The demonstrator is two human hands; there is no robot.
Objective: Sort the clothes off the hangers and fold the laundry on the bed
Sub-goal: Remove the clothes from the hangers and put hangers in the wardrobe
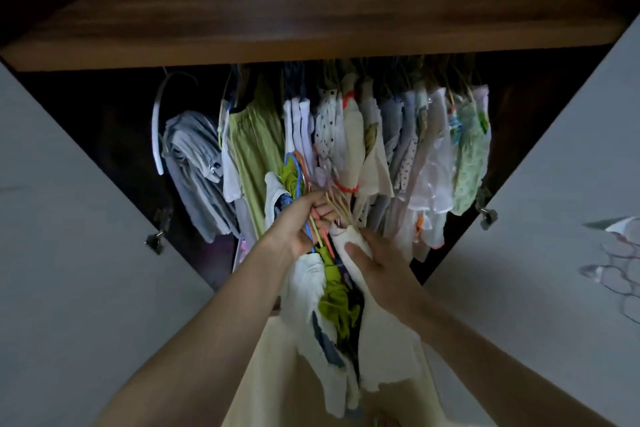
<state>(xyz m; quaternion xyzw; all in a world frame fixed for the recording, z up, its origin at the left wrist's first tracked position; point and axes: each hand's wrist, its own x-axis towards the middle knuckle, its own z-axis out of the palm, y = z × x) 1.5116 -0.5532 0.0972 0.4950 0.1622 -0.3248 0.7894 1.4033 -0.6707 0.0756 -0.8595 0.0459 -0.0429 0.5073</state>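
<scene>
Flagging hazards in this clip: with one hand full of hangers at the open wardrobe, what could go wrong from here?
1. The left hand holds a thick bunch of hangers with garments dangling below; the grip looks crowded, so a hanger might slip out.
2. The right hand holds a cream garment beside tightly packed hanging clothes; pulling may snag neighbours.
3. The open wardrobe door stands near the right arm.

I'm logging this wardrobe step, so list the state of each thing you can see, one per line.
Wardrobe doors: open.
Left hand: grips a bunch of hangers.
Right hand: holds a cream garment.
Clothes on the rail: hanging, packed close.
Grey garment: draped, bunched on a white hanger.
Lime garment: hanging crumpled from the held bunch.
</scene>
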